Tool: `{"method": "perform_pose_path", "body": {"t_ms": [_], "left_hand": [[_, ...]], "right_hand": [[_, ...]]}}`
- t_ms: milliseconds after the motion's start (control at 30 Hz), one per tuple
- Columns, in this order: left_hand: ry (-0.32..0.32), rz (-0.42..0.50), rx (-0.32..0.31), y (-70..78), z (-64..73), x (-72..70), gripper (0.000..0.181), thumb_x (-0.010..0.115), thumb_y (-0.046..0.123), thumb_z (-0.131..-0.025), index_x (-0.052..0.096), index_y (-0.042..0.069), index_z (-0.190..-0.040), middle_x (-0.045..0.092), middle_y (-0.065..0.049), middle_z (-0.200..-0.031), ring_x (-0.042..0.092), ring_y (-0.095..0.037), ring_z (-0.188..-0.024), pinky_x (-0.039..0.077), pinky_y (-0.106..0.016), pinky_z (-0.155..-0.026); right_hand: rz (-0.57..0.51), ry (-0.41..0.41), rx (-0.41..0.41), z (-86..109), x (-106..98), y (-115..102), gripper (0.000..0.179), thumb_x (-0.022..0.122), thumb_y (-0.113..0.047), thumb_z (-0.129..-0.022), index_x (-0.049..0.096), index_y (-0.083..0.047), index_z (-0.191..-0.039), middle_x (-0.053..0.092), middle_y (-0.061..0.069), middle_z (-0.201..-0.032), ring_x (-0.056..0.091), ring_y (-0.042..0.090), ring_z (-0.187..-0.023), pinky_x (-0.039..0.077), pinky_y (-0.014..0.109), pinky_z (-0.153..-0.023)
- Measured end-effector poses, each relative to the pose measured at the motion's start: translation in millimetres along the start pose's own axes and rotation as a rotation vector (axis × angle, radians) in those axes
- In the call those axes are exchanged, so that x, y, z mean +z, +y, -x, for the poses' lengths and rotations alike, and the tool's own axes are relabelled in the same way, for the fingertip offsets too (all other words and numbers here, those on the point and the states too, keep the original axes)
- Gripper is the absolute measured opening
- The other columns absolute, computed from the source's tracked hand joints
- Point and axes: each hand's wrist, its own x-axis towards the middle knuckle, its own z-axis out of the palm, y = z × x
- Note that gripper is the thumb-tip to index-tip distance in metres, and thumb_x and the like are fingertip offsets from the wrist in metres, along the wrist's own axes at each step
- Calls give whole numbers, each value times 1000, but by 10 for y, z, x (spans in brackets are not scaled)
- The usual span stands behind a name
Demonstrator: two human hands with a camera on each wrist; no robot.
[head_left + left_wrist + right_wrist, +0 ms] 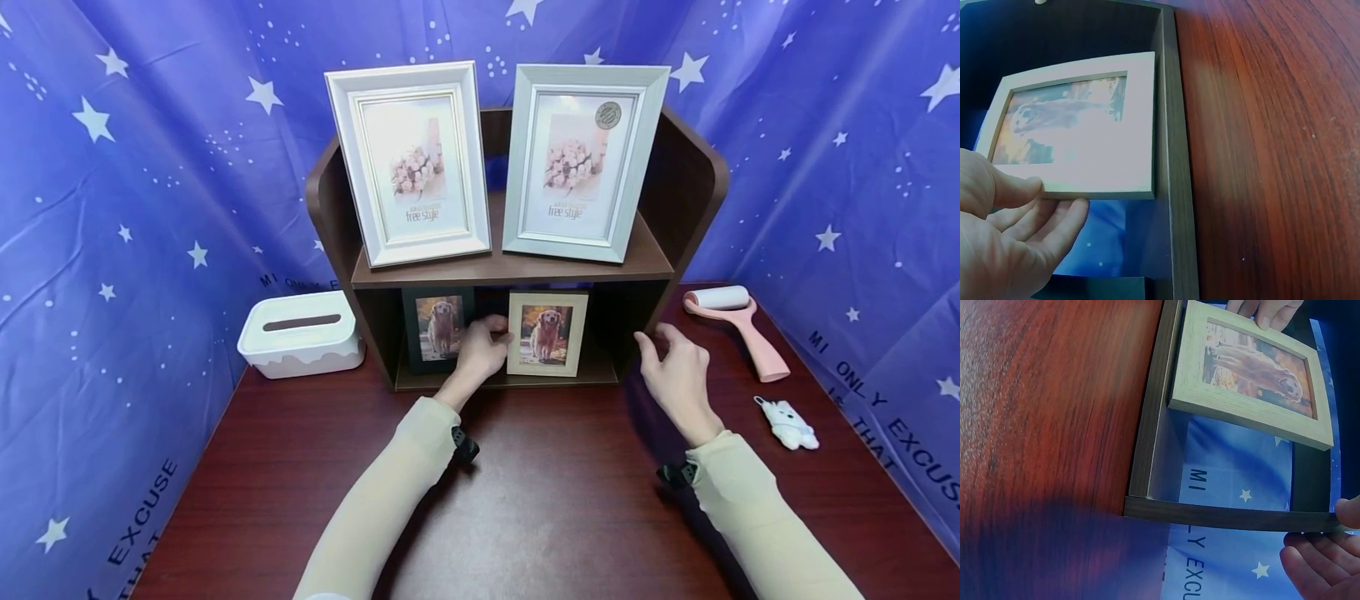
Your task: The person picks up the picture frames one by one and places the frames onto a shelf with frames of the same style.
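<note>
On the lower level of a dark brown shelf [512, 268] stands a cream picture frame [512, 333] with a dog photo. My left hand [483, 346] pinches its left edge, thumb on the front and fingers behind, as the left wrist view shows. Left of that hand is a dark green picture frame [408, 333] with a similar dog photo. My right hand [678, 375] is at the shelf's right side panel [1235, 515]. There, the right wrist view has the thumb on the inner side and curled fingers on the outer side of the panel's edge.
Above, a white picture frame [360, 167] and a pale grey-green one [637, 167] lean on the upper level. A white tissue box [300, 358] sits left of the shelf. At right lie a pink lint roller [761, 346] and a small white plush keychain [787, 423].
</note>
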Motion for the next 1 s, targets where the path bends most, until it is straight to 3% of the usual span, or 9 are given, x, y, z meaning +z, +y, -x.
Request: {"method": "perform_pose_path", "body": {"t_ms": [467,1000], "left_hand": [[50,13,-5,-13,-40,99,16,62,1,-89,65,-3,-104,68,-12,-101,64,-23,-92,49,-30,-81],[57,8,-30,-16,-54,121,20,62,4,-90,64,-1,-109,69,-11,-102,65,-21,-91,50,-30,-80]], "right_hand": [[-3,1,4,4,3,4,24,69,-15,-87,65,7,-94,67,22,-81,60,42,-71,42,52,-68],[0,3,3,7,10,-1,24,69,-16,-88,65,8,-93,66,22,-80,59,41,-69,41,52,-67]]}}
